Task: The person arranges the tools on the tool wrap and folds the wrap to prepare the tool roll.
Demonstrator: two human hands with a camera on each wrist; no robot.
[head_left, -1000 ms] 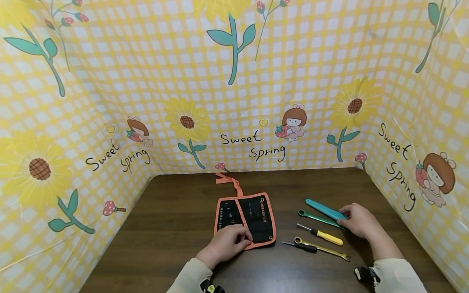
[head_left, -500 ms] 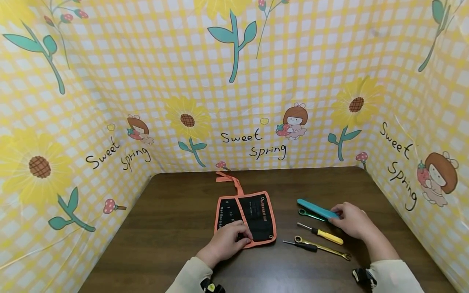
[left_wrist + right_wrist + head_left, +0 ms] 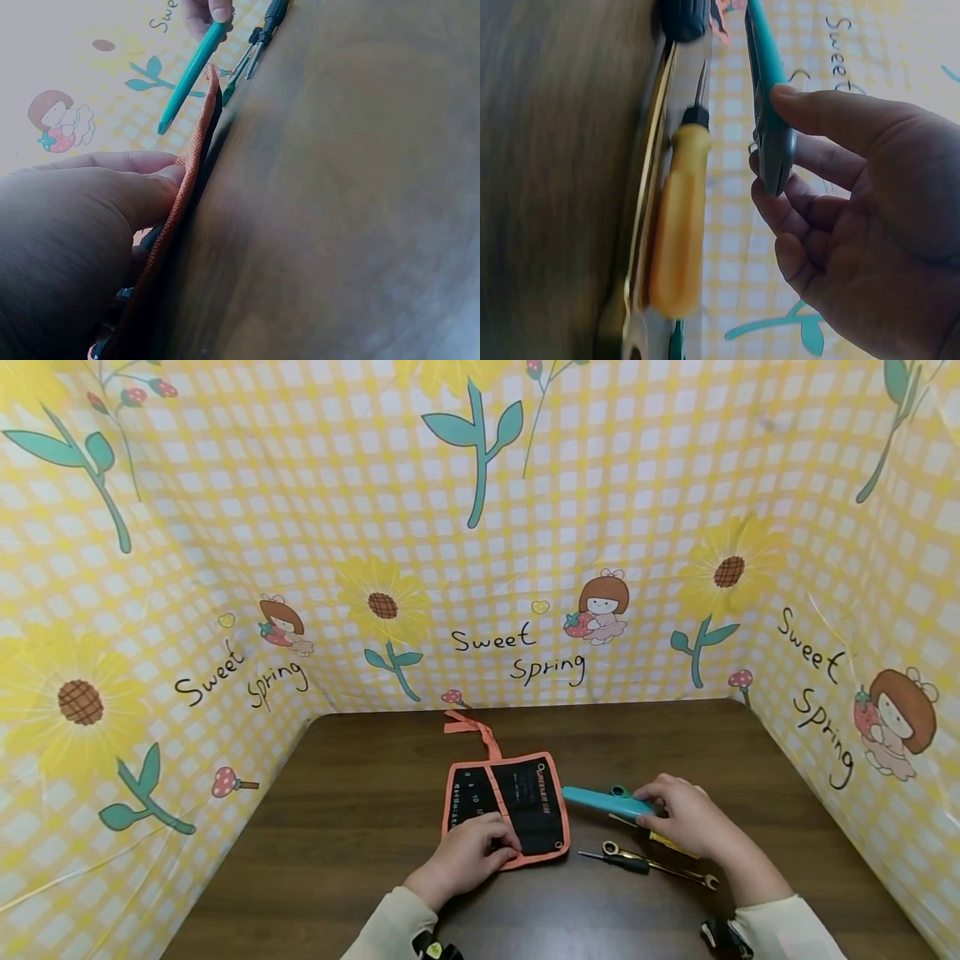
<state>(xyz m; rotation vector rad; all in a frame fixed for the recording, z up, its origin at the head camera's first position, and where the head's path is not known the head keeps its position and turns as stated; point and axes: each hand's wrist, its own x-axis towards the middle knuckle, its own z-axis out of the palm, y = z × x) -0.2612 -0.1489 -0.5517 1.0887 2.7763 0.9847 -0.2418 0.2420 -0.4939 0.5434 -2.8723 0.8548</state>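
In the head view, a black tool pouch (image 3: 534, 814) with orange edging lies on the table. My left hand (image 3: 467, 853) pinches its near edge between thumb and fingers; the left wrist view shows this orange edge (image 3: 196, 146) lifted. My right hand (image 3: 681, 817) holds a long, slim teal tool (image 3: 600, 801) by its right end, thumb on one side and fingers on the other. Its far tip comes close to the pouch's right edge. In the right wrist view the held end (image 3: 777, 161) is grey; the tool's exact kind does not show.
Below the right hand lie a yellow-handled screwdriver (image 3: 663, 841), partly covered, and a green wrench (image 3: 619, 791), mostly hidden. Nearer are a gold combination wrench (image 3: 678, 874) and a black-handled screwdriver (image 3: 630, 863). Orange ties (image 3: 487, 739) extend behind the pouch. Checked cloth (image 3: 480, 560) walls three sides.
My right hand has carried the teal tool leftward, from above the green wrench to beside the pouch, now partly covering the yellow screwdriver. The left hand keeps its pinch on the pouch.
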